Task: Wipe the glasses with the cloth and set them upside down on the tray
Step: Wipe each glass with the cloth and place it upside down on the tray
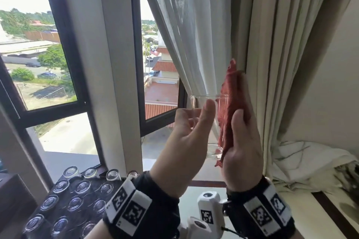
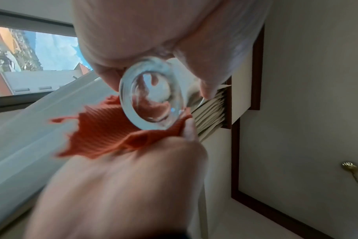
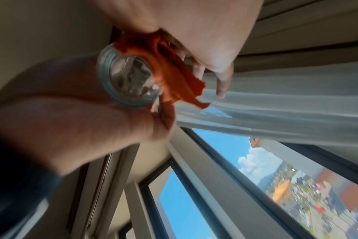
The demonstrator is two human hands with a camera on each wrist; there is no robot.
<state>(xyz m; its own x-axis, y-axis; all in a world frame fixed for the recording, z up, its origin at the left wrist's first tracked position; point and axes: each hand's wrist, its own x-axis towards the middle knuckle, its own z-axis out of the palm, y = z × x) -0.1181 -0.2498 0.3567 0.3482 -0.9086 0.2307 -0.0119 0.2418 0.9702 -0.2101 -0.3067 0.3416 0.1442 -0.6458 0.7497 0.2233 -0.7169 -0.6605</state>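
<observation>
A dark tray is seen at lower left, just beside the window. Clear glasses are stood upside down on it in close rows. To the right, a pale desk edged in dark wood is seen. Crumpled white fabric is piled at its far end.

We can read no words, brands or numbers anywhere. The only markings are black-and-white square code patterns. There are several on the left wristband, several on the right wristband, and one on the white camera block between them. None carries letters. Outside the window hangs a red-and-white striped flag, too small for us to tell more.
</observation>
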